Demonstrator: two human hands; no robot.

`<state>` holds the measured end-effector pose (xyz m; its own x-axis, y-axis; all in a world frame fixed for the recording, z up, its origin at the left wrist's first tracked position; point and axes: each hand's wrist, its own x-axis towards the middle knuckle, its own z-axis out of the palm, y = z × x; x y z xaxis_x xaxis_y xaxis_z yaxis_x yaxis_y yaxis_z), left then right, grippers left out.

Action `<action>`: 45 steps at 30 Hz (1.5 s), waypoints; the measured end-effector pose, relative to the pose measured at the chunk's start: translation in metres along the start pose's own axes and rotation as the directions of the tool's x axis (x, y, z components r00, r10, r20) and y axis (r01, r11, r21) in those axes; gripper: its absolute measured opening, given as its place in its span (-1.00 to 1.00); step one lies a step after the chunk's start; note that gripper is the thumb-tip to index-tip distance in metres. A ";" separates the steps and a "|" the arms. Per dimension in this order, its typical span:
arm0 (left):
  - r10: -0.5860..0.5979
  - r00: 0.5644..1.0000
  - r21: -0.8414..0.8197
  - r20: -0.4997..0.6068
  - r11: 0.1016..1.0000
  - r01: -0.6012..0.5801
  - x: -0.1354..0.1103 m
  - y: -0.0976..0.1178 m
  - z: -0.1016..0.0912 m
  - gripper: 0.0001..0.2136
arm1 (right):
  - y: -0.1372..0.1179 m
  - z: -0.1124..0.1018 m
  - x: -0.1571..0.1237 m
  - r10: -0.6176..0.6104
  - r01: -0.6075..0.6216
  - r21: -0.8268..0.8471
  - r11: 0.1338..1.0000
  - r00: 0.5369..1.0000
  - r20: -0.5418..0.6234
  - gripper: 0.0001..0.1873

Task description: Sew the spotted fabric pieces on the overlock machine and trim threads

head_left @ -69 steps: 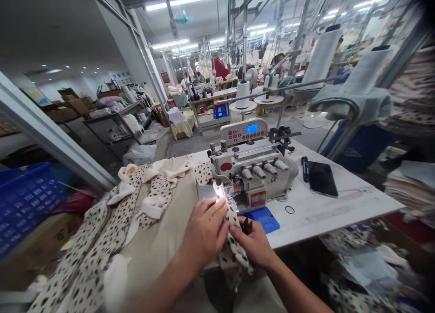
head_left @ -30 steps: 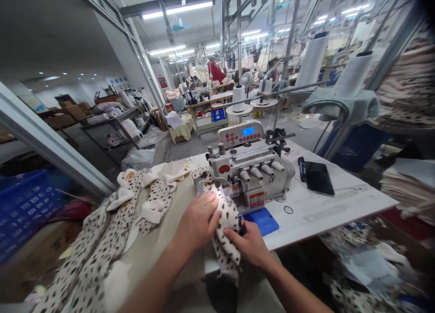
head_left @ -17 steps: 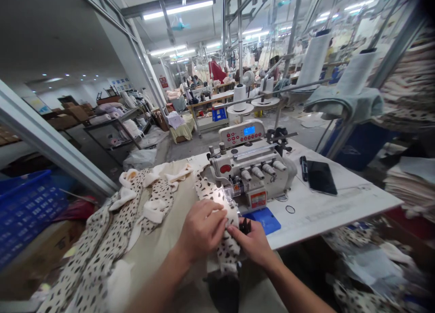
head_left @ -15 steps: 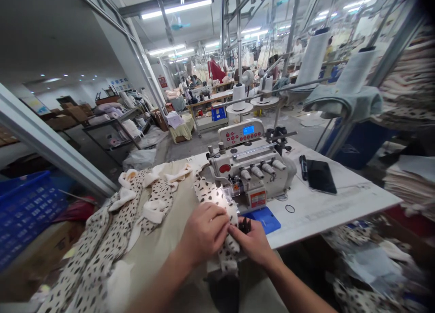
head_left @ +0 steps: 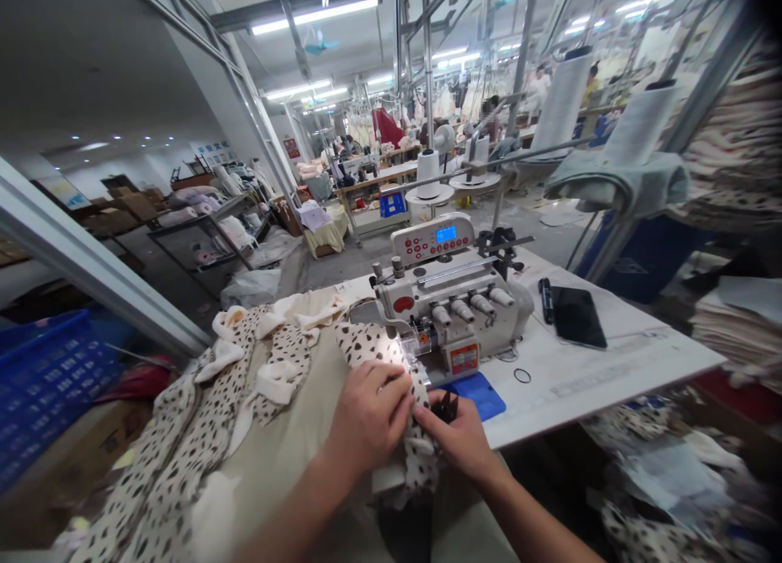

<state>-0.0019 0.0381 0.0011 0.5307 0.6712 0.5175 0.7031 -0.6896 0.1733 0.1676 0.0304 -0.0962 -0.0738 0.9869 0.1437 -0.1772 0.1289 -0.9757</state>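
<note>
A cream fabric piece with dark spots lies at the lit needle area of a white overlock sewing machine. My left hand is closed on this fabric, fingers bent over its near part. Close beside it on the right, my right hand pinches the fabric edge between thumb and fingers. Black thread snips, points upward, are tucked in that same hand. The fabric's lower end hangs below my hands. Fingers hide part of the edge.
More spotted pieces with cream trim lie on the left of the table. A blue plate, a phone-like black device and a black pen-like item are to the right. A blue basket stands far left.
The fabric's far end has shifted left and toward me, and its near end has moved slightly right. Both hands stay close together, the right one slightly further right.
</note>
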 end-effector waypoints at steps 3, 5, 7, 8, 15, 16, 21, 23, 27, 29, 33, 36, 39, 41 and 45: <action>-0.043 0.998 -0.001 -0.048 0.999 0.043 0.004 -0.004 0.002 -0.85 | -0.002 -0.001 -0.001 0.015 -0.015 0.000 1.000 1.000 0.009 -0.67; -0.061 0.996 -0.001 -0.063 0.998 0.061 0.007 -0.008 0.003 -0.87 | -0.003 -0.001 -0.001 0.029 -0.030 0.023 0.999 0.999 0.020 -0.68; -0.066 0.994 0.003 -0.084 0.998 0.067 0.010 -0.010 0.004 -0.87 | -0.004 0.000 -0.001 0.045 -0.046 0.040 0.998 0.999 0.022 -0.68; -0.067 0.992 0.003 -0.104 0.998 0.068 0.010 -0.010 0.004 -0.87 | -0.004 0.000 -0.001 0.052 -0.052 0.040 0.998 0.998 0.020 -0.68; 0.001 0.996 -0.060 -0.088 0.998 -0.006 0.003 0.005 0.005 -0.89 | -0.001 -0.001 0.000 0.000 -0.002 0.039 0.999 0.999 0.037 -0.68; -0.009 0.997 -0.055 -0.072 0.998 0.005 0.002 0.006 0.005 -0.89 | -0.001 -0.001 0.000 -0.002 0.001 0.039 0.999 0.999 0.038 -0.68; -0.032 0.996 -0.021 -0.085 0.999 0.031 0.005 0.000 0.006 -0.84 | -0.001 -0.002 0.000 0.008 -0.009 0.025 1.000 0.999 0.040 -0.65; -0.021 0.994 0.006 -0.106 1.000 0.021 0.006 0.001 0.006 -0.82 | -0.002 -0.002 0.000 0.004 -0.005 0.017 1.000 0.999 0.039 -0.65; 0.013 0.992 0.038 -0.127 0.999 -0.009 0.004 0.010 0.007 -0.84 | -0.004 0.000 -0.001 -0.033 0.033 0.016 0.999 0.999 0.031 -0.64; 0.037 0.992 0.051 -0.120 0.998 -0.031 0.002 0.016 0.008 -0.83 | -0.004 0.000 -0.001 -0.051 0.051 0.023 0.998 0.998 0.020 -0.64; 0.048 0.993 0.082 -0.109 0.996 -0.039 -0.002 0.024 0.011 -0.81 | -0.001 0.000 -0.001 -0.049 0.049 0.053 0.997 0.999 0.006 -0.62; 0.057 0.992 0.081 -0.115 0.996 -0.047 -0.003 0.025 0.012 -0.81 | 0.002 -0.002 0.000 -0.040 0.040 0.081 0.996 0.999 -0.005 -0.62; 0.062 0.992 0.085 -0.111 0.995 -0.053 -0.004 0.024 0.013 -0.80 | 0.003 -0.002 0.001 -0.034 0.036 0.103 0.994 0.999 -0.017 -0.62; 0.067 0.992 0.091 -0.109 0.994 -0.057 -0.005 0.025 0.013 -0.79 | 0.003 -0.001 0.002 -0.032 0.034 0.113 0.993 0.999 -0.026 -0.62; 0.081 0.988 0.099 -0.130 0.993 -0.068 -0.004 0.026 0.015 -0.80 | 0.002 0.000 0.001 -0.027 0.031 0.121 0.992 0.999 -0.033 -0.60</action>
<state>0.0212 0.0209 -0.0090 0.5199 0.5722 0.6342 0.7087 -0.7035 0.0537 0.1676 0.0320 -0.0979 -0.0368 0.9856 0.1647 -0.2971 0.1466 -0.9435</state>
